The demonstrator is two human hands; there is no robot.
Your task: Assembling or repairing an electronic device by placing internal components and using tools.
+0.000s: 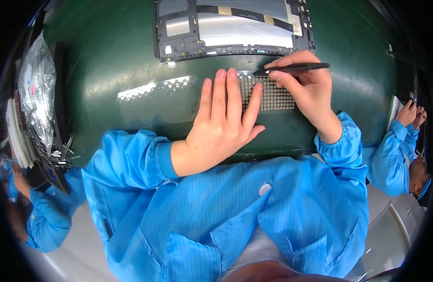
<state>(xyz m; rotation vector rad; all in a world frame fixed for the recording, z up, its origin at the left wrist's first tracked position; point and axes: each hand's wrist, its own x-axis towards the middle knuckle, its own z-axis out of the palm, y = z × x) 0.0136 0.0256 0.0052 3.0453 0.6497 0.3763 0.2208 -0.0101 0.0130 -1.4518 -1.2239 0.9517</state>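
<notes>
Left hand (218,129) lies flat on the clear sheet (148,91), gripping nothing; the right hand (313,89) pinches a black tool (310,66) at its grid of small squares (276,97) on the worktop (367,103) — many remain, while the left stretch looks bare.

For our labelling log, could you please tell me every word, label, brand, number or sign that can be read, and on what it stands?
No text can be read anywhere.
Frame: any marks are too small to read.
Black strip: any marks are too small to read.
Plastic bag: coloured patches, too blurred to read.
Black tool in the right hand: no lettering visible.
</notes>
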